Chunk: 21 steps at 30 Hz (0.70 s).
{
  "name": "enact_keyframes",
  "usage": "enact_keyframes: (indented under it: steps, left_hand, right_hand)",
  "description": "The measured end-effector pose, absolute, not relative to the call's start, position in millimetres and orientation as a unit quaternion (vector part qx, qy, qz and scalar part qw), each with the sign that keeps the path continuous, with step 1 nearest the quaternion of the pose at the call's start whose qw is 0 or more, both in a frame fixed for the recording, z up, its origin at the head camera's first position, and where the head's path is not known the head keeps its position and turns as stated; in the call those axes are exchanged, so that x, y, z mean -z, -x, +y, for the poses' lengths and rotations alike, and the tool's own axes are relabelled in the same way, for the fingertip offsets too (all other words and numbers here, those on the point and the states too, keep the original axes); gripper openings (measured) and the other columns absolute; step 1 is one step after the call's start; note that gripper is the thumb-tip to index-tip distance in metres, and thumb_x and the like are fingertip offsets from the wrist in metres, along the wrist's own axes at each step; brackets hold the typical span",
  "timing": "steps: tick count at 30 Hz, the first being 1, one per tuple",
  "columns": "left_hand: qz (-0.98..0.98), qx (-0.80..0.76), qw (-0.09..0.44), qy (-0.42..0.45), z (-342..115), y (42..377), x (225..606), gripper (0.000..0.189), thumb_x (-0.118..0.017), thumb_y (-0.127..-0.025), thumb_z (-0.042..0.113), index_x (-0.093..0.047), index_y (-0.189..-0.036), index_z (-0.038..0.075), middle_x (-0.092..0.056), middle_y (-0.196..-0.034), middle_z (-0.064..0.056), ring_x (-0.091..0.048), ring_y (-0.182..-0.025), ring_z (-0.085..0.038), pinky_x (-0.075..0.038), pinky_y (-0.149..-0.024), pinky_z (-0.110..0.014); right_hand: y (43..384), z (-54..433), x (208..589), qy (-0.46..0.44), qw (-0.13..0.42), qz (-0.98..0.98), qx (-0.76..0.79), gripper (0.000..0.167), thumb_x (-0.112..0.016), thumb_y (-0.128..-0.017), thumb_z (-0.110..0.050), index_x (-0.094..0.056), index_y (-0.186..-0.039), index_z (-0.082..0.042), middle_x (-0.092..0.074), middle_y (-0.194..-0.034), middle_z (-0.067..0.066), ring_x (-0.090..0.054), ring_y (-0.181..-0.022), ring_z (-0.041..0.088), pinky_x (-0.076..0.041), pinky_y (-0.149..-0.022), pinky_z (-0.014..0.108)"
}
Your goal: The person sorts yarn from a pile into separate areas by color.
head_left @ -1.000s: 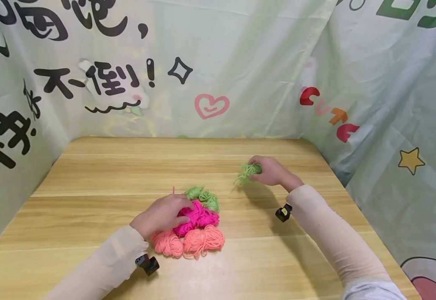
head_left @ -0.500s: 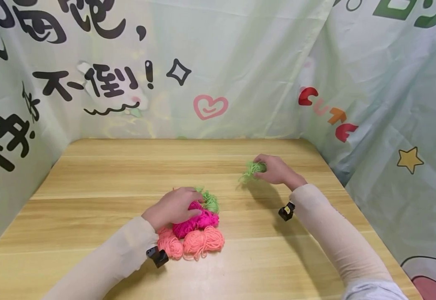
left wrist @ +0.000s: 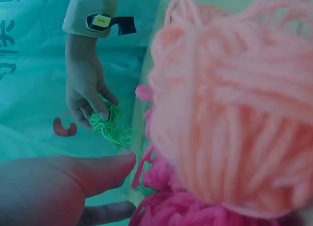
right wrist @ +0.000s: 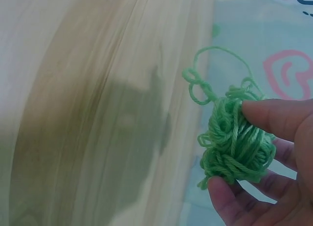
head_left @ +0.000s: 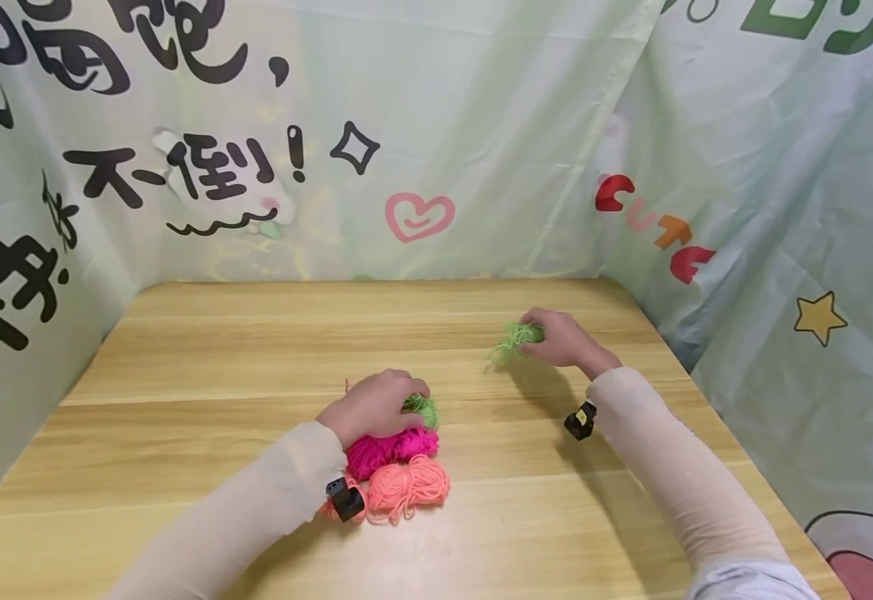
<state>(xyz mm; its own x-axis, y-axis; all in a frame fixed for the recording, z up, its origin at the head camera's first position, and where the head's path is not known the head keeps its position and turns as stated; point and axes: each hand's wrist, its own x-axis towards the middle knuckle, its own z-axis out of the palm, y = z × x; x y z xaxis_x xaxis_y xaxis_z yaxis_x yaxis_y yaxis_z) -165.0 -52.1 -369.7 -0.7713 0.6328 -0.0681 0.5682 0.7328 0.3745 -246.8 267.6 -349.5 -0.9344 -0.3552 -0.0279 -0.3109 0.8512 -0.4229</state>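
My right hand [head_left: 565, 340] holds a small green yarn bundle [right wrist: 239, 143] above the table's back right, thumb on one side and fingers round the other, with loose loops hanging off it. Over the yarn pile, my left hand [head_left: 376, 406] reaches across the magenta yarn [head_left: 391, 452], its thumb and fingers spread at another green yarn bundle [head_left: 424, 408]. The left wrist view shows the thumb extended. Two coral yarn bundles lie at the near side of the pile; the right coral bundle [head_left: 409, 485] shows fully, while the left one [head_left: 357, 510] is mostly hidden by my left wrist.
The pile rests on a wooden table [head_left: 218, 350]. Printed cloth [head_left: 511, 150] hangs along the back and both sides. A small black camera is worn on each wrist, the left camera [head_left: 345, 498] close over the coral yarn.
My left hand has moved right and away from me, from the magenta yarn to the green yarn behind it. My right hand has shifted slightly right with its green yarn bundle.
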Motion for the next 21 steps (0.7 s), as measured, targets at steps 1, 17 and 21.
enact_keyframes:
  steps: [1, 17, 21]
  left_hand:
    - [0.928, -0.16, 0.098, -0.322, -51, 165, 370, 0.037, -0.07, -0.091, 0.03, -0.064, -0.123, 0.013, -0.063, -0.11, -0.005, -0.058, -0.101, -0.022, -0.05, -0.086, -0.04]
    - [0.935, -0.083, 0.145, -0.312, -22, 173, 373, 0.044, -0.073, -0.087, 0.036, -0.065, -0.125, 0.017, -0.061, -0.122, -0.003, -0.057, -0.111, -0.023, -0.049, -0.092, -0.041]
    - [0.935, -0.069, 0.157, -0.311, -16, 174, 373, 0.042, -0.074, -0.086, 0.034, -0.066, -0.124, 0.018, -0.061, -0.126, -0.003, -0.056, -0.116, -0.025, -0.048, -0.095, -0.04]
  right_hand:
    - [247, 269, 350, 0.173, 0.051, 0.961, 0.21, 0.044, -0.069, -0.09, -0.022, -0.055, -0.125, 0.002, -0.059, -0.121, 0.025, -0.056, -0.109, 0.038, -0.045, -0.084, 0.049]
    - [253, 279, 364, 0.142, 0.05, 0.962, 0.229, 0.045, -0.068, -0.091, -0.019, -0.054, -0.125, 0.005, -0.058, -0.118, 0.028, -0.058, -0.102, 0.038, -0.048, -0.084, 0.05]
    - [254, 281, 365, 0.134, 0.051, 0.963, 0.229, 0.045, -0.067, -0.091, -0.019, -0.053, -0.126, 0.005, -0.058, -0.119, 0.029, -0.058, -0.103, 0.041, -0.048, -0.086, 0.053]
